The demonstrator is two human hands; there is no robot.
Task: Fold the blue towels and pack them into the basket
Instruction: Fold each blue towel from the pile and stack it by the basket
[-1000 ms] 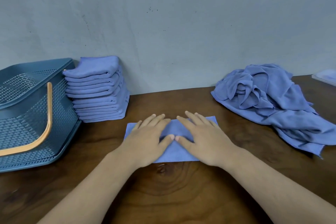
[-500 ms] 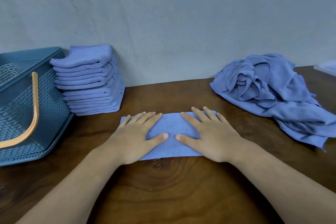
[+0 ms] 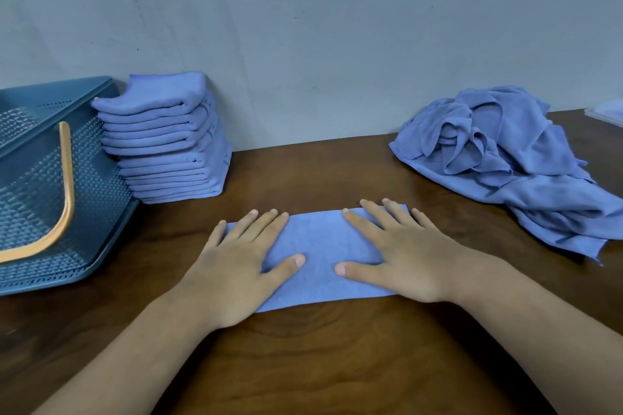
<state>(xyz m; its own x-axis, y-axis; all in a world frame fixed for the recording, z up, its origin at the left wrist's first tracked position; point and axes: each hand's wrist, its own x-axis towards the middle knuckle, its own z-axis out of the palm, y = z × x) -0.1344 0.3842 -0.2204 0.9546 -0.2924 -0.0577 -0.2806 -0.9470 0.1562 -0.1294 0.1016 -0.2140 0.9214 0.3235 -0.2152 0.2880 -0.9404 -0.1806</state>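
Fingers [image 3: 266, 232] on both hands are straight and spread wide, and they hold nothing. The left hand [image 3: 232, 266] lies flat on the left end of the flat towel [image 3: 320, 253], and the right hand [image 3: 408, 259] lies flat on its right end. Both press down on it. The two thumbs point at each other and do not touch; a bare bit of towel shows between them. This towel is a long blue strip, lying on the brown table [image 3: 320, 364] right in front of the person. It is not in the basket [image 3: 101, 185]. The basket is dark blue with little holes and sits at the left side of the table, with an orange handle [image 3: 67, 178] hanging over its side. Just beside it, against the grey wall [image 3: 303, 27], stands a neat pile of folded towels [image 3: 168, 141]. Far over on the right lies a messy heap of towels [image 3: 505, 158], not folded, well apart from the hands
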